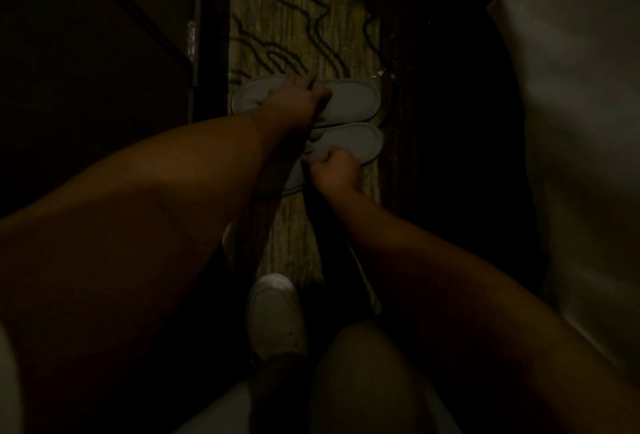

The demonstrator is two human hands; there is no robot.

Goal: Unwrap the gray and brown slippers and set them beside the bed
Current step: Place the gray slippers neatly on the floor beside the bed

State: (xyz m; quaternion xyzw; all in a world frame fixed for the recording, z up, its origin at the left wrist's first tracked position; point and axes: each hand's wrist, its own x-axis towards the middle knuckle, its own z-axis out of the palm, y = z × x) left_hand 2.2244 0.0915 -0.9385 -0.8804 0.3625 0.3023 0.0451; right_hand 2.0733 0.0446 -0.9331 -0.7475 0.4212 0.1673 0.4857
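Knee & white shoe nearest cam. Right hand grip curled, pinching near gray slipper at its edge. Left hand grip lies on far gray slipper; fingers too dim to tell. Both slippers side by side, touching, on patterned rug, beside white bed at right.

My one view comes from a camera on my head, looking steeply down past my bare forearms to the streaked tan carpet strip by my white shoe. It sits close; white bedding fills the right edge.
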